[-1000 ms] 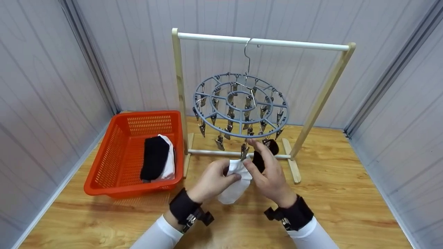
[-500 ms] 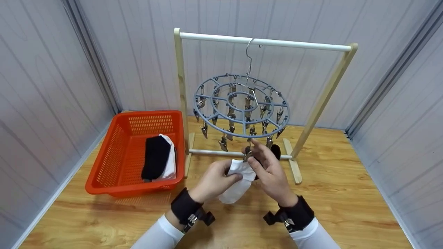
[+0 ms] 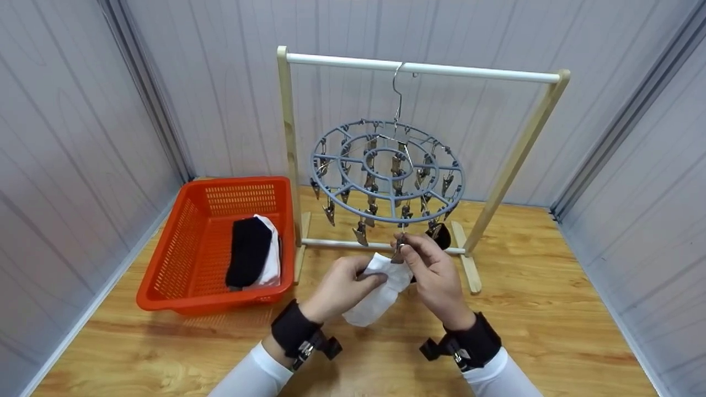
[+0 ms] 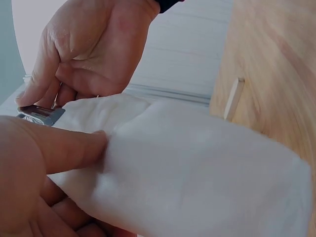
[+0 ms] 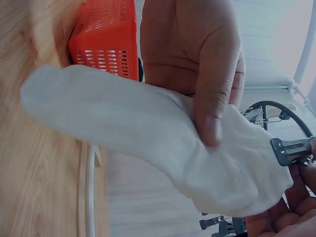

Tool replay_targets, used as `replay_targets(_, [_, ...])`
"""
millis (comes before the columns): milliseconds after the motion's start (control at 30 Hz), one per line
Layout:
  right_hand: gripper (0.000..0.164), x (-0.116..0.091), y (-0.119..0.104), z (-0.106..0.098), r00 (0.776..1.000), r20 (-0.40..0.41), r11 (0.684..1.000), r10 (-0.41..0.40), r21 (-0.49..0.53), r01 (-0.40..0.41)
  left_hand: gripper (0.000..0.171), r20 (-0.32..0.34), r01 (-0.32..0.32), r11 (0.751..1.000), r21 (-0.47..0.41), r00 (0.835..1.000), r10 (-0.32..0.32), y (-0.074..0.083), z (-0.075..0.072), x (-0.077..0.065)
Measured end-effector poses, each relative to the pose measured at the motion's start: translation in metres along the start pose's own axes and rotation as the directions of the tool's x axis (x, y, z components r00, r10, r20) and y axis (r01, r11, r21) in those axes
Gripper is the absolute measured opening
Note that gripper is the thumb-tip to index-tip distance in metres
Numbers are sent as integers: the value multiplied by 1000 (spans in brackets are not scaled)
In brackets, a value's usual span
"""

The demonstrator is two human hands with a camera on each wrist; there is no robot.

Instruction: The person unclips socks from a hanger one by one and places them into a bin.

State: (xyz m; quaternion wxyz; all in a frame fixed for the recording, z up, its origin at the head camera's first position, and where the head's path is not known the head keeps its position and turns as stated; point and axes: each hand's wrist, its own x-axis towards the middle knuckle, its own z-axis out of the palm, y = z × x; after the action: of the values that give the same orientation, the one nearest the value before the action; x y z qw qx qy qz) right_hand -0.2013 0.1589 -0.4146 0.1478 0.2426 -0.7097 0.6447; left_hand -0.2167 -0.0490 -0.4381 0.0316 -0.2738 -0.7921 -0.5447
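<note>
A white sock (image 3: 374, 304) is pinched near its cuff between the thumb and fingers of my left hand (image 3: 343, 288), its toe end hanging down toward me. My right hand (image 3: 439, 282) pinches a metal clip (image 3: 398, 252) that hangs from the front rim of the round grey drying hanger (image 3: 394, 218). In the right wrist view the clip's jaws (image 5: 282, 151) lie over the cuff edge of the sock (image 5: 123, 118). Behind my right hand hangs a black sock (image 3: 441, 237), mostly hidden by that hand.
The hanger hooks onto the white rail of a wooden stand (image 3: 485, 71), with several other clips dangling around. To the left, an orange basket (image 3: 165, 259) holds a black sock (image 3: 249, 251) and white fabric (image 3: 270, 259). Panelled walls enclose the wood-grain surface.
My right thumb and fingers have closed on the clip, and it has shifted slightly right along with the sock's cuff. The hanger has tilted and moved slightly. My left hand stays on the sock.
</note>
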Motion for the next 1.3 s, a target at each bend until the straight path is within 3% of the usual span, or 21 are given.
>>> replay_targets(400, [22, 1, 2, -2, 990, -78, 987, -114, -120, 104, 11, 34, 9, 998, 57, 999, -11, 4, -5, -1])
replay_targets(767, [22, 2, 0, -6, 990, -82, 984, -118, -144, 106, 10, 97, -1, 999, 32, 995, -3, 6, -10, -1])
replay_targets(1133, [21, 1, 3, -9, 964, -132, 965, -231, -156, 210, 15, 139, -4, 993, 114, 990, -12, 7, -17, 0])
replay_targets(1300, [22, 0, 0, -8, 964, -141, 966, -227, -162, 204, 22, 117, -11, 991, 130, 993, -4, 6, -22, -1])
